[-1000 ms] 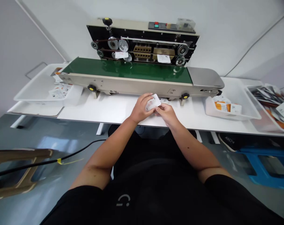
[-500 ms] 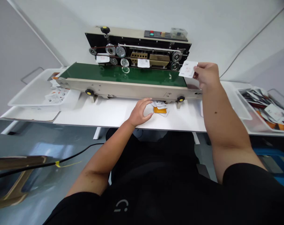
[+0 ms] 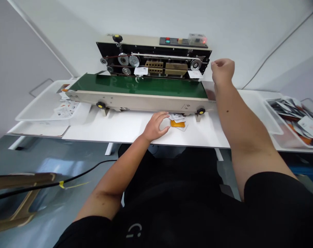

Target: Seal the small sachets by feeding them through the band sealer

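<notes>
A small white packet, pale and flat, sat at the right end of a sealing machine's black front panel, just below a silver wheel and above the far edge of a green conveyor belt. A 2nd white packet, with small dark marks, was farther left on the panel, near brass-coloured blocks.

The person's right arm reached forward and to the right. The right hand was raised just beyond the machine's right end, near the 1st packet but apart from it. Its fingers curled inward; whether the fingertips met could not be told. The left hand rested low at the table's near side, thumb and fingers spread in a C shape beside a pile of white packets, with an orange packet at its front.

The machine stood on a white table against a pale wall; a red light glowed on top. A white bin at the left held more packets, and a clear bin at the far right was heaped with packets. Below lay a grey floor, with a brown stool at lower left.
</notes>
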{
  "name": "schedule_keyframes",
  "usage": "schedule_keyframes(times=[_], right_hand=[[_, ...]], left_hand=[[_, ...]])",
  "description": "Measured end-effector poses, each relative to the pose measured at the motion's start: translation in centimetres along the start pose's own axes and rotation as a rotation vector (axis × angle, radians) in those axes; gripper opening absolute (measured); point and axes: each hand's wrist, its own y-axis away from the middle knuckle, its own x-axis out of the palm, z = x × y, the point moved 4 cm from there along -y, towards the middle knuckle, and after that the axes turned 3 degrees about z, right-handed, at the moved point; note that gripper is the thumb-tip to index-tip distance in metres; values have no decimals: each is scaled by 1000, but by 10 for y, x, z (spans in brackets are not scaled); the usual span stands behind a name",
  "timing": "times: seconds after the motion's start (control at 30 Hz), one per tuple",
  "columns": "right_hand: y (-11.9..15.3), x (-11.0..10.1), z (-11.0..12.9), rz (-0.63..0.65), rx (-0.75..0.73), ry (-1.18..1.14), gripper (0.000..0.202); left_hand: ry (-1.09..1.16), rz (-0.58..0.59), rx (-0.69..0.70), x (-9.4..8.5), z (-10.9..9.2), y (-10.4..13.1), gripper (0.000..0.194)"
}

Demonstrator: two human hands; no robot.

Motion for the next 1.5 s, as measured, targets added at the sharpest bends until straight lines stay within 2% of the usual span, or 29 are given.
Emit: schedule_keyframes(times=[0.07,0.13,0.2,0.27,0.33,0.4,0.53,0.6,0.83,0.97,1.03,1.13,1.2,1.27,1.37,1.43,1.5], right_hand=[[43,-11,21,-212,4,141,43],[102,-8,46,-245,-97,140,34],[164,7,59,-104,-111,73,30],[220,28,62,120,-122,87,28],[261,48,56,278,-136,136,28],[284,63,45,369,-136,205,35],[296,82,22,480,-59,326,70],[296,85,17,506,-43,343,75],[297,80,16,507,-59,314,54],[295,83,16,504,-118,254,48],[295,83,15,497,-123,248,47],[297,82,16,487,-137,259,47],[298,80,17,482,-159,261,47],[300,79,18,486,-183,267,47],[302,80,18,518,-223,294,48],[303,81,19,528,-242,321,49],[304,81,19,533,-248,343,49]], left_hand=[[0,37,-33,4,5,-2,45],[5,92,-68,12,12,-5,49],[-2,164,-129,22,20,-10,59],[-40,249,-195,33,27,-15,72],[-100,335,-229,43,30,-19,83],[-144,395,-237,50,29,-20,87],[-166,407,-217,50,24,-18,81],[-161,374,-180,46,22,-16,77],[-152,324,-34,42,21,-13,74],[-116,344,10,41,13,-15,60],[-81,335,66,34,5,-12,54],[-48,315,159,4,-1,7,53],[-61,262,169,-34,1,28,47],[-118,82,133,-88,6,52,37],[-288,-286,3,-182,17,79,26],[-446,-507,-117,-241,29,84,22],[-567,-639,-253,-290,50,78,31]])
